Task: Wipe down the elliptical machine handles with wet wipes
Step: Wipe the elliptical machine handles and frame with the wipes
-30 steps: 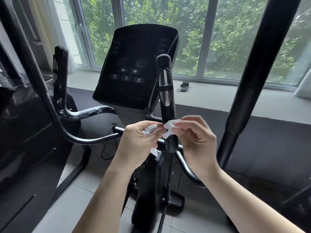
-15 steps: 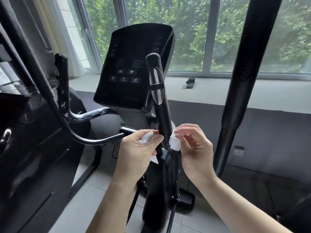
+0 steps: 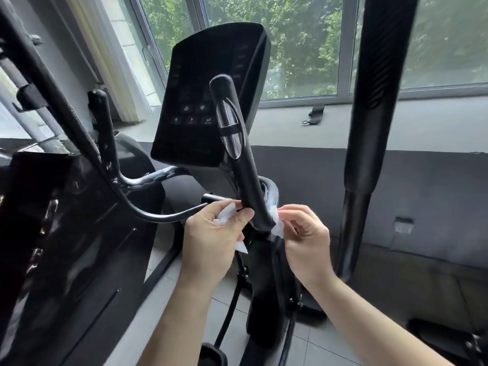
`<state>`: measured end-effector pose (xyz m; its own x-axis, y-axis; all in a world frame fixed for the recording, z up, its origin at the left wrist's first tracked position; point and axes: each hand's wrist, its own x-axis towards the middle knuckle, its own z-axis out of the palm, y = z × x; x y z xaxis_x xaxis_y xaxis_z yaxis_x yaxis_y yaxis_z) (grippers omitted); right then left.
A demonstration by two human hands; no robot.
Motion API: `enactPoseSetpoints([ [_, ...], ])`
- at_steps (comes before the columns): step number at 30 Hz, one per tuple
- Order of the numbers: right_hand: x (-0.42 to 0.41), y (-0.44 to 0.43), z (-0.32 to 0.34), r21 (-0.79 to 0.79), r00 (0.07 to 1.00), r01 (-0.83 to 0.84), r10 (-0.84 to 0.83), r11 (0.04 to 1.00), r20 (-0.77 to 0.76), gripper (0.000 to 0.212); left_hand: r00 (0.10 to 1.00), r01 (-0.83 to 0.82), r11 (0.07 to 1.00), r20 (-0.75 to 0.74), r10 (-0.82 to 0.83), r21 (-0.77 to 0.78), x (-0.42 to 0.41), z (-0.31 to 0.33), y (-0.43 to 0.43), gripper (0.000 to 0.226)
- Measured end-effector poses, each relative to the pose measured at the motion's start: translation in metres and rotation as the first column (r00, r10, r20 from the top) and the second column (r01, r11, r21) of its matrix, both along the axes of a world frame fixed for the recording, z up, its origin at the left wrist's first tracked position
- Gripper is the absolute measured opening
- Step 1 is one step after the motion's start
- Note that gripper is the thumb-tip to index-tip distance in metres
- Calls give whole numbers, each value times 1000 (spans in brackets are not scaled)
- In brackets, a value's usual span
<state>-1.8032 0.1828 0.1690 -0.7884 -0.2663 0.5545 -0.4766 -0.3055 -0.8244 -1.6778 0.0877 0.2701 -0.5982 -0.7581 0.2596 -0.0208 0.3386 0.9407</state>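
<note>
The black fixed handle of the elliptical rises in the centre, with a silver pulse sensor on its upper part. A white wet wipe is wrapped behind its lower end. My left hand pinches one end of the wipe on the handle's left side. My right hand pinches the other end on the right side. A second fixed handle stands further left. The wipe's middle is hidden behind the handle.
The dark console sits behind the handle. A thick black moving arm stands upright at the right, and another slants at the left. A small black strap lies on the window sill. Grey tiled floor lies below.
The view has shifted left and slightly closer. Both hands have slid the wipe a little lower along the handle, with the right hand now lower than before.
</note>
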Motion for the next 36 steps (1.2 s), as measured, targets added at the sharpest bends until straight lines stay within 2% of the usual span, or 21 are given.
enactPoseSetpoints([
  [2, -2, -2, -2, 33, 995, 26, -29, 999, 93, 27, 1000, -20, 1000, 19, 20, 3, -1, 1, 1, 8],
  [4, 4, -1, 8, -10, 992, 27, -25, 1000, 125, 34, 999, -34, 999, 33, 34, -10, -1, 3, 2, 8],
  [7, 19, 5, 28, -117, 997, -77, 80, 990, 21, 29, 997, -57, 998, 45, 58, -29, -2, 4, 4, 8],
  [11, 16, 9, 17, -40, 994, -85, 82, 996, -72, 21, 994, -80, 996, 75, 82, -33, -1, 9, 12, 7],
  [14, 5, 19, 1, 40, 991, -106, 102, 994, 91, 30, 990, -112, 994, 85, 113, -14, 7, 8, 21, 9],
  [17, 11, 34, 11, 59, 948, -184, 161, 981, 273, 21, 984, -113, 993, 138, 116, -26, 21, -1, 35, 15],
  [20, 26, 48, 37, -41, 912, -291, 290, 956, 292, 10, 986, -20, 1000, 165, 20, -2, 32, -6, 54, 25],
  [22, 32, 52, 53, -93, 867, -388, 398, 917, 299, 8, 994, 34, 999, 102, -37, 33, 37, -7, 64, 29],
  [25, 38, 54, 70, -103, 817, -478, 485, 872, 312, 9, 1000, 4, 999, 6, -4, 32, 41, -4, 64, 25],
  [30, 45, 52, 82, 28, 856, -487, 470, 873, 217, 20, 999, 31, 996, 39, -28, -79, 41, -5, 47, 19],
  [33, 47, 43, 87, 61, 911, -384, 368, 921, 184, 26, 999, 39, 994, 7, -39, -102, 34, -4, 35, 27],
  [36, 45, 36, 98, 35, 957, -227, 217, 973, 191, 38, 994, -38, 995, -101, 28, -91, 20, 6, 17, 19],
])
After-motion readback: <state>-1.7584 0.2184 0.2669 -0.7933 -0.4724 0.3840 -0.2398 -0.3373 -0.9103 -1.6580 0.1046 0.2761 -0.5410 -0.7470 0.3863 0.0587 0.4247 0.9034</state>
